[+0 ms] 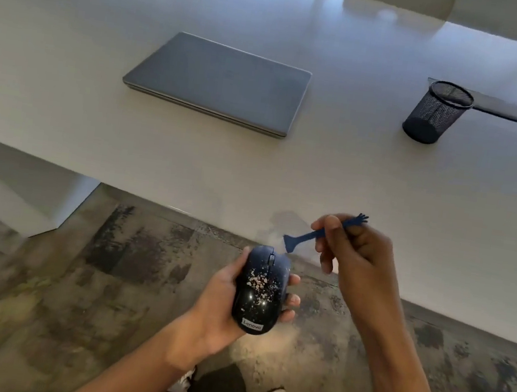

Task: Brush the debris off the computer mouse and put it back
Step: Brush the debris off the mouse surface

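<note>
Cradling the speckled mouse (260, 290) at lower centre, left hand (220, 302) fingers curl round it; right hand (353, 252) pinches the brush (311, 234), seemingly just clear. Debris could fall on the floor (76, 270); a loose hold could drop the mouse.

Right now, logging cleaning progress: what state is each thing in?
Mouse: speckled with debris, held in left hand.
Brush: pinched in right hand, bristles just above mouse.
Laptop: closed, flat on desk.
Mesh pen cup: upright, looks empty.

Glossy plastic mouse (260, 291); wire-mesh cup (437, 112); matt laptop (219, 82).
</note>
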